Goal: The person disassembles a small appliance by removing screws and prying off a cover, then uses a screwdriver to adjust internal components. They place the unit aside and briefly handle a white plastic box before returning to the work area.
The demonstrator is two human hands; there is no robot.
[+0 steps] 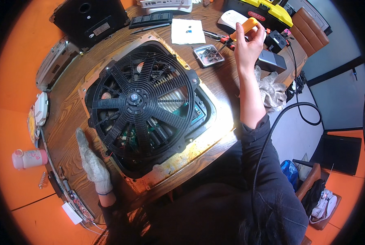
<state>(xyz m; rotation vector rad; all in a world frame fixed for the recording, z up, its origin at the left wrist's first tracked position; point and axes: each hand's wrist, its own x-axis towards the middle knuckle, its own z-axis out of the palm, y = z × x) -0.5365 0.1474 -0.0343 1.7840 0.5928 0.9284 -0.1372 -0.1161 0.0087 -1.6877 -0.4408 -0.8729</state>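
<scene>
My bare right hand (248, 51), raised at the table's far right, holds a screwdriver by its yellow-orange handle (248, 23). The shaft slants down toward a small square tray (214, 64) of small dark metal parts; whether the tip touches them, I cannot tell. My left hand (93, 167) wears a grey knit glove and rests beside the near left corner of a metal housing (182, 158), fingers stretched out, holding nothing. Over that open housing lies a large black cooling fan (134, 98). Between its blades show a green circuit board (198, 113) and a finned heat sink (170, 100).
A spare grey glove (271, 92) and a dark grey box (271, 61) lie right of the tray. Beyond are orange-handled pliers (226, 40), a white paper (186, 29), a black bit case (152, 19) and a yellow-black toolbox (268, 12). A black cable (272, 126) crosses over my right arm.
</scene>
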